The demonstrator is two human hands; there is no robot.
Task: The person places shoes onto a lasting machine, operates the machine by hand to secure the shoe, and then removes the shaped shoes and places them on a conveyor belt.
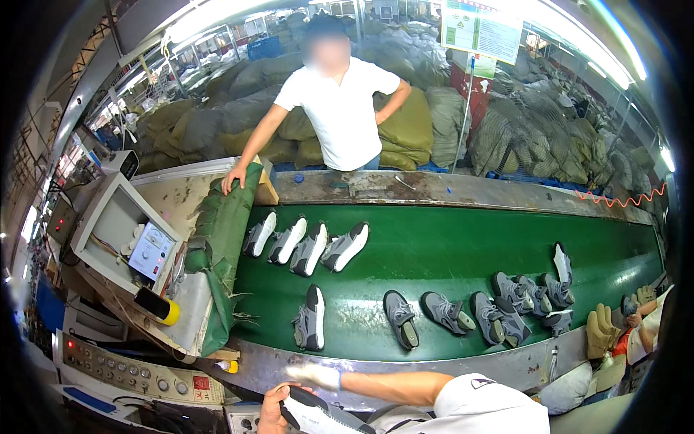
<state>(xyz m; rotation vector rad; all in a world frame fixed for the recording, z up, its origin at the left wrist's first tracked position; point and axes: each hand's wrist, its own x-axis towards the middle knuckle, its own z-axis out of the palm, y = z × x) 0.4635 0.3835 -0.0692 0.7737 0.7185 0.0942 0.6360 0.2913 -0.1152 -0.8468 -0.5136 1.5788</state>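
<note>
My left hand (272, 411) is closed around one end of a grey-and-black sneaker (322, 417) with a white sole, at the lower edge. Just above that sneaker is my right hand (316, 376), in what looks like a pale glove; motion smears its fingers. My right forearm reaches in from the lower right, out of a white sleeve. Beyond my hands, a lone sneaker (310, 319) lies on its side on the green conveyor belt (405, 253). Several grey sneakers (309, 249) with white soles lie far left, and more grey shoes (489, 317) are at the right.
A person (340, 108) in a white shirt stands across the belt, one hand on a green cover (224, 228). Control panels (137, 369) and a metal cabinet (119, 231) stand at left. Another worker's hand (634, 320) is at right, near beige gloves (601, 331). Stuffed sacks fill the background.
</note>
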